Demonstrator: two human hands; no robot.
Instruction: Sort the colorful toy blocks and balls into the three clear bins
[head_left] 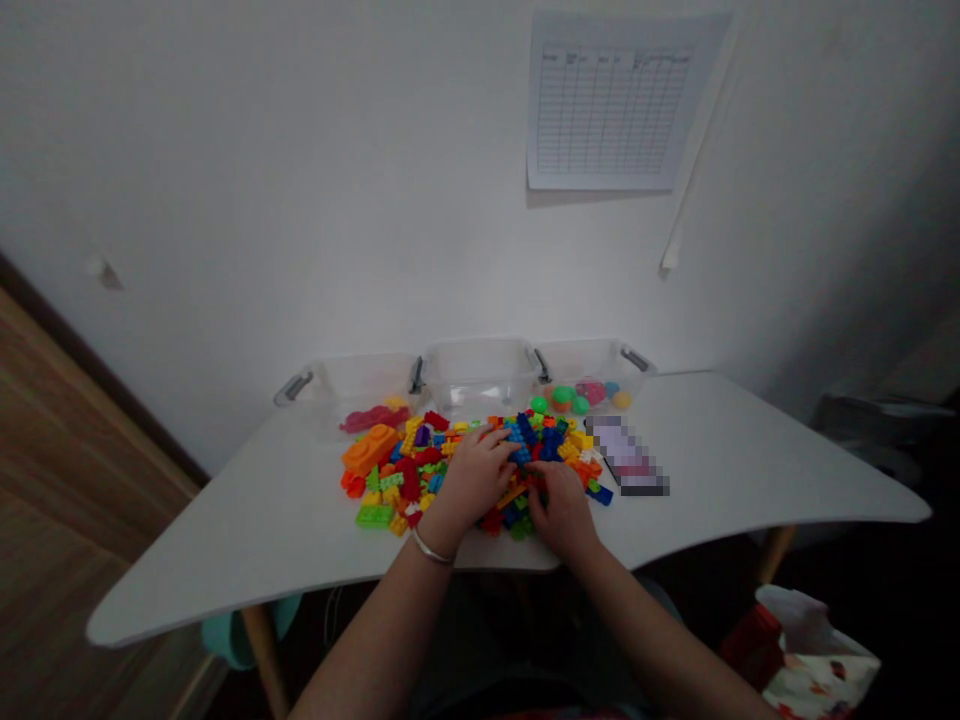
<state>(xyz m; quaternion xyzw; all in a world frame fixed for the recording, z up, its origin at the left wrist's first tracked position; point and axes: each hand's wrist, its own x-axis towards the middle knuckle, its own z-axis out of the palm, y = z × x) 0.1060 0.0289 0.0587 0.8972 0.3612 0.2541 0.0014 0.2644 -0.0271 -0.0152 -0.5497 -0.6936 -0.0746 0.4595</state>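
A heap of colourful plastic toy bricks [409,478] spreads over the white table. My left hand [480,475], with a bracelet at the wrist, lies on the middle of the heap. Its fingers are stretched out and a little apart, their tips touching blue bricks [517,440]. At the heap's right side is my right hand [559,505], thumb and fingers curled inward among the bricks. Something red shows by its fingertips, too small and covered to name. A large orange brick [370,450] lies at the left of the heap.
Behind the heap stand three clear plastic bins: the left bin [330,385] holds pink and yellow pieces, the middle bin [480,360], and the right bin [592,355] with round coloured pieces. A phone [626,455] lies right on the white table [765,450]. A printed sheet [607,110] hangs on the wall.
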